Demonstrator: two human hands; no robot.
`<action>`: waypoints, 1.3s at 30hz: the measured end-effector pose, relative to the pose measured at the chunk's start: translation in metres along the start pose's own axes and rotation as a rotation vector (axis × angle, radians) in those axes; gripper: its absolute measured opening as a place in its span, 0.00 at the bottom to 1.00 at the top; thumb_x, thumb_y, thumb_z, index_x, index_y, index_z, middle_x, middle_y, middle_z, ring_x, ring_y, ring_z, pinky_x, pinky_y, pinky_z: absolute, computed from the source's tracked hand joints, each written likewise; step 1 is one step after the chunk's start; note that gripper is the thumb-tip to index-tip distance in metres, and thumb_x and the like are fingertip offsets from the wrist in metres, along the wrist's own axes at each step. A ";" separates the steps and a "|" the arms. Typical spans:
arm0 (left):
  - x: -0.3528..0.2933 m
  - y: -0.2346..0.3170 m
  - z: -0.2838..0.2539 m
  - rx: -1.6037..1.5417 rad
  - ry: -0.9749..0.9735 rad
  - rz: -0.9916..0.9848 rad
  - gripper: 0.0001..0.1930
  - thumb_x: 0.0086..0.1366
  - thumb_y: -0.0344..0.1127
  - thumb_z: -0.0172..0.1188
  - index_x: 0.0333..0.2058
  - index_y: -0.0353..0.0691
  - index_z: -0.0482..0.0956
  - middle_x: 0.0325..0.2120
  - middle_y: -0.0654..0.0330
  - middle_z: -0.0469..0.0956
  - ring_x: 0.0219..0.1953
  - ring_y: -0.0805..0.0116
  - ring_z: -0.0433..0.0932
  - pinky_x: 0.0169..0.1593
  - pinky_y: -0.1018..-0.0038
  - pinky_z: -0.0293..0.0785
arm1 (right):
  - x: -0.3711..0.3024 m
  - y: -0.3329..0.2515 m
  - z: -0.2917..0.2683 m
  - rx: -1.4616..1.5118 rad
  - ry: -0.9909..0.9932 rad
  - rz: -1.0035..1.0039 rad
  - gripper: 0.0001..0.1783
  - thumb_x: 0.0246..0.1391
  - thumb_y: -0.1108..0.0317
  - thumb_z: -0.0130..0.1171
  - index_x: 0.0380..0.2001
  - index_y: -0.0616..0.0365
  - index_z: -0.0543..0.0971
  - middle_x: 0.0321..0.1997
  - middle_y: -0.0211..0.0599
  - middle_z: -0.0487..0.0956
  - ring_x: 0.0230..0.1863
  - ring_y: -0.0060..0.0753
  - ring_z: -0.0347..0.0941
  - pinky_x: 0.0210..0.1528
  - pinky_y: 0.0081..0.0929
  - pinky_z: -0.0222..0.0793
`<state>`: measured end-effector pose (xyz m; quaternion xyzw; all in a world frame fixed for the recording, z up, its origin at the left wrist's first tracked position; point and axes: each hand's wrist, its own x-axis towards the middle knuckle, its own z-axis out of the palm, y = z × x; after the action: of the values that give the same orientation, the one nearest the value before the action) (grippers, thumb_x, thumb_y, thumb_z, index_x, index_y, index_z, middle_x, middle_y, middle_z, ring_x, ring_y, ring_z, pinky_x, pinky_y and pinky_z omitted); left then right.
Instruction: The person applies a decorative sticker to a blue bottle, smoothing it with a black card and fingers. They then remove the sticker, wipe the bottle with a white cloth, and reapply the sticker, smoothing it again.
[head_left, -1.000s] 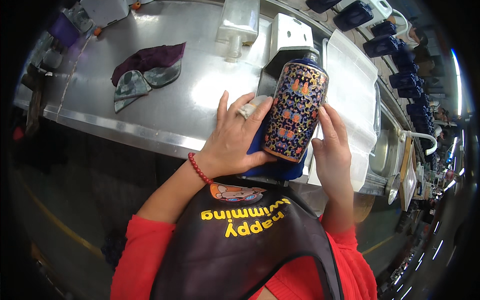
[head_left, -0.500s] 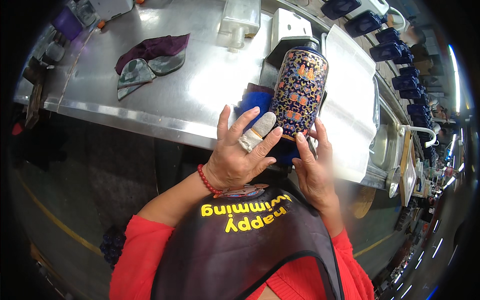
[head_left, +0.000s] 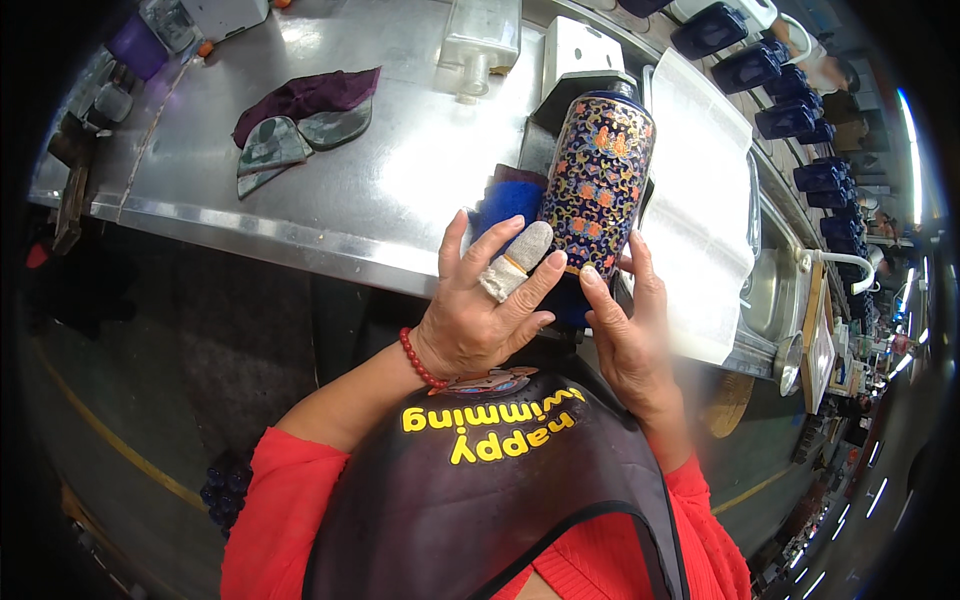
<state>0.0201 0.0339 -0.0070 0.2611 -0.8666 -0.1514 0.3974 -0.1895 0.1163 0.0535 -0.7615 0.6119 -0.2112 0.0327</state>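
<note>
A dark blue bottle [head_left: 598, 185] with an ornate gold, orange and blue floral pattern lies tilted on a dark support [head_left: 541, 140], its neck pointing away from me. My left hand [head_left: 478, 310] is open, fingers spread. Its index fingertip touches the bottle's lower left edge, and a grey fabric finger cover [head_left: 518, 262] sits on the middle finger. My right hand [head_left: 632, 330] is open too, its index fingertip against the bottle's lower edge and other fingers along the right side. Beside the bottle, near my left fingertips, is a blue cloth or pad [head_left: 512, 203].
A metal worktable [head_left: 400, 150] carries a purple cloth [head_left: 315, 100] with grey-green pads [head_left: 275, 145], a clear glass bottle [head_left: 481, 40] and a white box [head_left: 580, 55]. White sheeting [head_left: 695, 210] lies right of the bottle, near a sink [head_left: 770, 295]. Blue bottles [head_left: 750, 68] line the far right.
The row of blue bottles at the far right has shifted down and to the right. My right index finger has slid slightly left along the bottle's lower edge; my left hand has barely moved.
</note>
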 end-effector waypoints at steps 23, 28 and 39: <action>0.001 -0.001 0.002 -0.013 0.032 0.033 0.28 0.63 0.44 0.66 0.60 0.39 0.78 0.57 0.46 0.77 0.64 0.50 0.70 0.72 0.40 0.46 | 0.001 -0.002 -0.001 0.035 -0.013 0.011 0.38 0.44 0.81 0.69 0.62 0.45 0.78 0.72 0.67 0.60 0.61 0.59 0.71 0.62 0.46 0.69; 0.000 -0.002 0.002 0.001 0.039 0.041 0.27 0.63 0.43 0.66 0.59 0.39 0.79 0.57 0.47 0.77 0.64 0.51 0.70 0.72 0.40 0.46 | 0.000 -0.001 0.000 -0.019 0.004 -0.030 0.39 0.43 0.81 0.70 0.62 0.46 0.78 0.72 0.66 0.60 0.61 0.58 0.71 0.61 0.46 0.69; -0.004 0.003 0.008 -0.014 0.044 0.054 0.30 0.67 0.46 0.62 0.63 0.37 0.73 0.57 0.48 0.76 0.66 0.51 0.68 0.72 0.40 0.47 | 0.000 0.003 0.001 0.044 0.046 -0.052 0.43 0.42 0.81 0.71 0.65 0.66 0.68 0.72 0.67 0.61 0.62 0.65 0.70 0.61 0.50 0.69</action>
<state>0.0153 0.0389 -0.0128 0.2380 -0.8633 -0.1408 0.4222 -0.1919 0.1153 0.0521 -0.7713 0.5876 -0.2428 0.0301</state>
